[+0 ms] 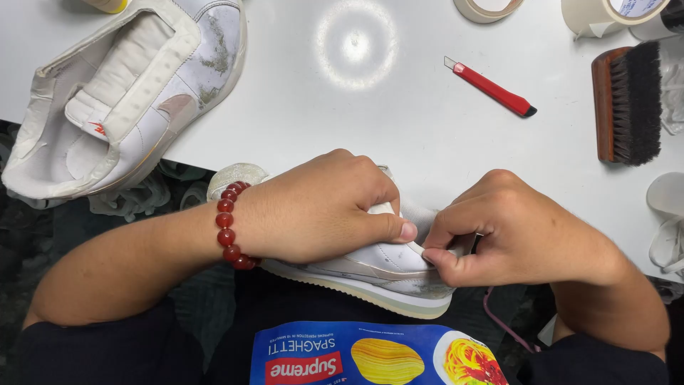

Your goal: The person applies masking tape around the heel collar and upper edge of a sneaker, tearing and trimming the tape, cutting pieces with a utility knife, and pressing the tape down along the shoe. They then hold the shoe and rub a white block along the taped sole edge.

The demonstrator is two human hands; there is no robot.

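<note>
White leather, scuffed and marked with grey patches, makes up the shoe [370, 267] that sits at the near edge of a white table [399, 135], partly over the person's lap. It lies on its side, with its pale ridged sole facing the person.

The left hand [320, 207] covers most of the shoe from above, fingers curled over it and the thumb pressed flat along its upper, so it is clamped on the shoe. A bracelet of round red beads [229, 227] circles that wrist.

The right hand [513, 235] is just beside the left, almost touching it. Its thumb and forefinger are pinched together on a thin pale strip [417, 249] lying on the shoe's upper; whether the strip is tape or part of the shoe cannot be told.

A second white shoe [135, 93], also stained grey, rests at the far left of the table, with pale strips covering its opening.

Well apart from the hands, towards the far right, lie a red utility knife [491, 87] and a wooden brush with dark bristles [628, 103]. Two rolls of pale tape [486, 9] sit at the table's far edge.

A blue printed packet [370, 354] with pictures of pasta lies on the person's dark clothing, nearest the camera.
</note>
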